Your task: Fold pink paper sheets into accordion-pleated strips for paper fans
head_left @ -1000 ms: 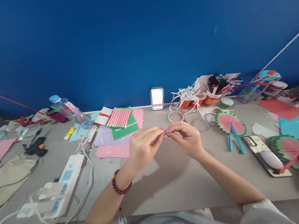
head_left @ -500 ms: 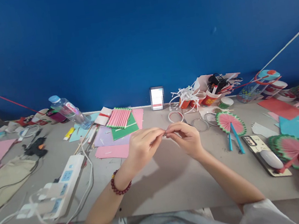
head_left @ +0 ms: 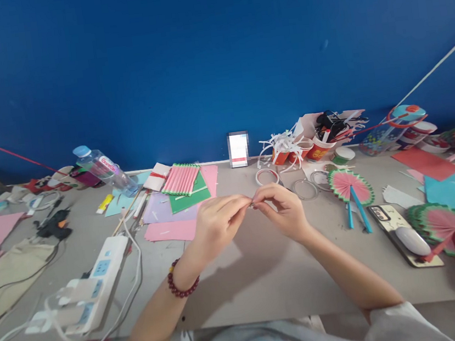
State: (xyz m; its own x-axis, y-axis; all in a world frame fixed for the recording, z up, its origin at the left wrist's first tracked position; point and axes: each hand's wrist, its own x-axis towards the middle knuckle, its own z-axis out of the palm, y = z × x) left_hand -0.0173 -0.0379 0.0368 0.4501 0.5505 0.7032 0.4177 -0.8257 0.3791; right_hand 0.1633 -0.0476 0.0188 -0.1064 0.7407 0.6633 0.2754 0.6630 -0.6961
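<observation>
My left hand (head_left: 217, 224) and my right hand (head_left: 284, 210) meet fingertip to fingertip above the middle of the grey table (head_left: 241, 285). Both pinch a tiny thing between thumb and fingers; it is too small to name. A dark red bead bracelet (head_left: 180, 278) sits on my left wrist. Behind my left hand lie pink and purple paper sheets (head_left: 171, 221) and a pleated pink and green paper piece (head_left: 181, 179). A round pink paper fan with a blue stick (head_left: 352, 188) lies just right of my right hand.
A white power strip (head_left: 95, 280) with cables and a glue gun (head_left: 54, 225) lie at left, a water bottle (head_left: 105, 169) behind them. Tape rings (head_left: 267, 176), paper cups with scraps (head_left: 311, 146), a phone (head_left: 403, 234) and more fans (head_left: 454, 228) fill the right.
</observation>
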